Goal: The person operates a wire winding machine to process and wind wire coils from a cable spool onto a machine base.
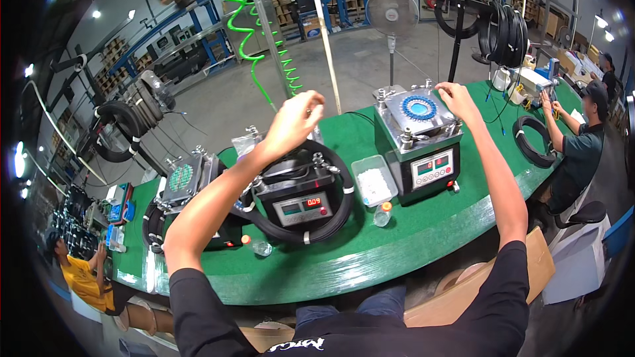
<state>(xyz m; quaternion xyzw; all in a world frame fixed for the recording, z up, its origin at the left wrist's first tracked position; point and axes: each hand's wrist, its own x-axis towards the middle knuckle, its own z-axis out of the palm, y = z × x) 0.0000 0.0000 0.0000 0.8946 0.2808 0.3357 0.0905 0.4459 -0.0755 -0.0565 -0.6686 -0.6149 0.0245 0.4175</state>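
My left hand is raised above the middle benchtop machine, its fingers curled together; whatever they hold, if anything, is hidden. A coil of black cable rings that machine, which has a lit display on its front. My right hand is over the back right corner of the right-hand machine, thumb and fingers apart, close to its metal clamp knobs. On top of this machine lies a square metal plate with a ring of small blue fittings around a light blue centre.
Between the machines sits a clear tub of white pieces; orange-capped bottles stand near the front edge. Another machine is at left. Green coiled hose hangs behind the table. Co-workers sit at right and left.
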